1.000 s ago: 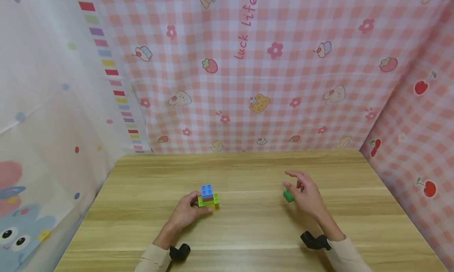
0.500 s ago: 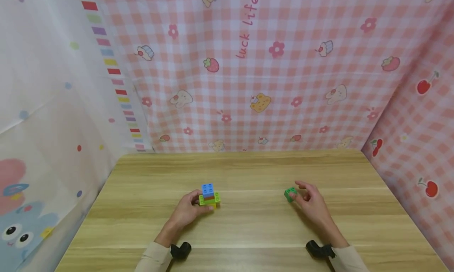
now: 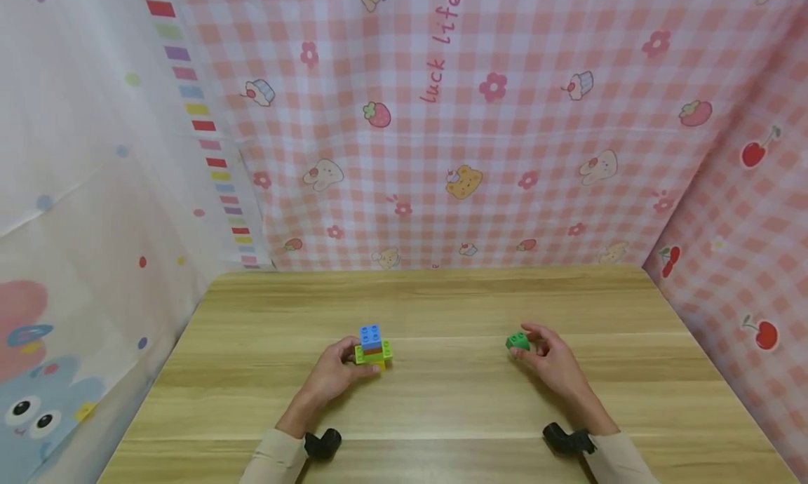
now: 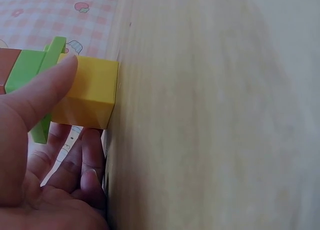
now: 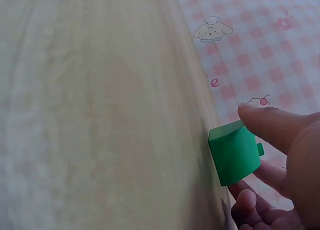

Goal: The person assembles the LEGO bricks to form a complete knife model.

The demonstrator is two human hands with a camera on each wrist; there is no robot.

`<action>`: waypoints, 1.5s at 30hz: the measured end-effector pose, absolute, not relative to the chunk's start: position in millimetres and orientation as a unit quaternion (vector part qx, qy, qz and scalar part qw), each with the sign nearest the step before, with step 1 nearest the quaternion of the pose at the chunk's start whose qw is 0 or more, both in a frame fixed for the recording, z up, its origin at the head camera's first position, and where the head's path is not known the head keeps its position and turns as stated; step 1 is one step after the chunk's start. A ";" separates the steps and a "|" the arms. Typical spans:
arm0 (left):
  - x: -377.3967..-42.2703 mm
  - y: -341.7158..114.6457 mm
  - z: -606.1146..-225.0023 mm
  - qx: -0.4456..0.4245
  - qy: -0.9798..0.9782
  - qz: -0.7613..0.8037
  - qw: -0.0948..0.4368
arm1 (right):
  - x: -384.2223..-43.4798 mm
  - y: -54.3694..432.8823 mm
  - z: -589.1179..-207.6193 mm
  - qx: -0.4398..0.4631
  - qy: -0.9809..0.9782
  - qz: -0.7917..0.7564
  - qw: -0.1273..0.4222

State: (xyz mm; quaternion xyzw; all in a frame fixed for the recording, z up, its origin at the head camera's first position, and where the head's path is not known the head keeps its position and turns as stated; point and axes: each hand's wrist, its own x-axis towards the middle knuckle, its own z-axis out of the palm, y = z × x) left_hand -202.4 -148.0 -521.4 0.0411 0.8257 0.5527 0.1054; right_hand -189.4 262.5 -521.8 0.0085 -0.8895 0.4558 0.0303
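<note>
My left hand (image 3: 334, 372) holds a small stack of toy building bricks on the table. On top is a blue brick (image 3: 371, 335), above a reddish-brown layer and a light green piece (image 3: 360, 354) that juts out sideways. At the bottom, a yellow brick (image 4: 97, 84) meets the tabletop in the left wrist view, my thumb lying against its upper corner. Over to the right, my right hand (image 3: 555, 363) pinches a green brick (image 3: 517, 341) between thumb and fingers. One face of that green brick (image 5: 235, 155) looks curved in the right wrist view, and it sits against the tabletop.
Both hands work over a wooden table (image 3: 435, 400), with bare wood between them. A pink checked curtain (image 3: 416, 154) hangs behind its far edge. White dotted cloth (image 3: 126, 189) covers the left side, and more checked cloth (image 3: 732, 210) the right.
My right hand has come down from above the green brick, and its thumb and fingers have closed on it. The left hand keeps its hold on the stack.
</note>
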 end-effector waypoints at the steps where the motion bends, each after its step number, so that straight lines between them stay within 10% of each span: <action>1: -202.2 -147.8 -521.1 0.041 0.825 0.554 0.107 | -189.5 262.2 -521.9 0.010 -0.891 0.453 0.031; 45: -201.3 -149.6 -521.4 0.046 0.831 0.546 0.097 | -199.2 223.5 -498.4 0.064 -0.863 0.501 0.005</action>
